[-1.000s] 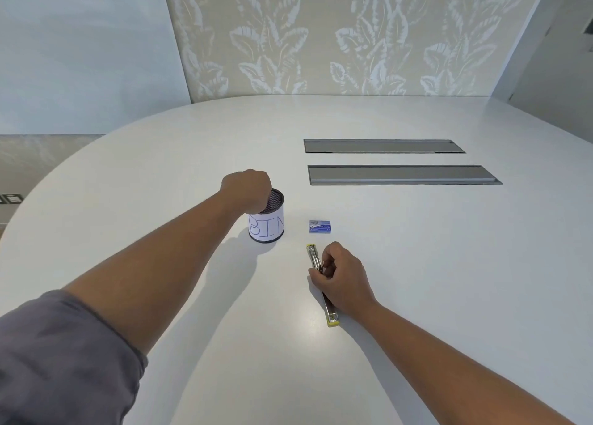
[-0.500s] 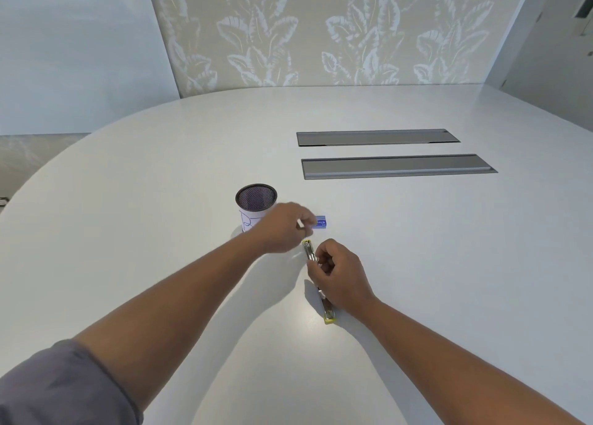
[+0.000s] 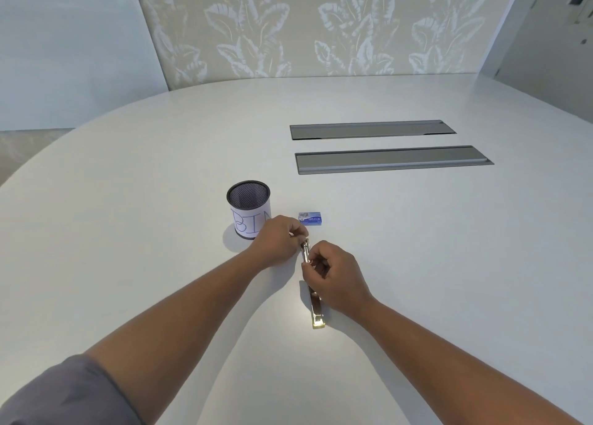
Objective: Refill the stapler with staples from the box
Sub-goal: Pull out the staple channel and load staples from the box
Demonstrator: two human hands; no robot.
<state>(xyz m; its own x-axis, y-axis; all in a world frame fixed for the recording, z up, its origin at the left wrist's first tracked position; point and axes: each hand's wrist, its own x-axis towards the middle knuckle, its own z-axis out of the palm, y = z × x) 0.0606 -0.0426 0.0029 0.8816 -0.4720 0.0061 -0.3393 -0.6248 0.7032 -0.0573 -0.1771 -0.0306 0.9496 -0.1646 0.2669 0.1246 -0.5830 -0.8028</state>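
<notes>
Both grips on the stapler (image 3: 316, 309): left hand (image 3: 278, 244) pinches its far end, right hand (image 3: 333, 277) grasps mid-body. Staple box (image 3: 310, 219) at 12 o'clock, mesh bin (image 3: 248, 208) at 10, on the counter (image 3: 417, 248).

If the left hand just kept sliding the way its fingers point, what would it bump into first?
The left hand points rightward and slightly away, with its fingertips already at the far end of the opened stapler. So the stapler comes first. The blue staple box lies just beyond, though depth there is hard to judge.
</notes>
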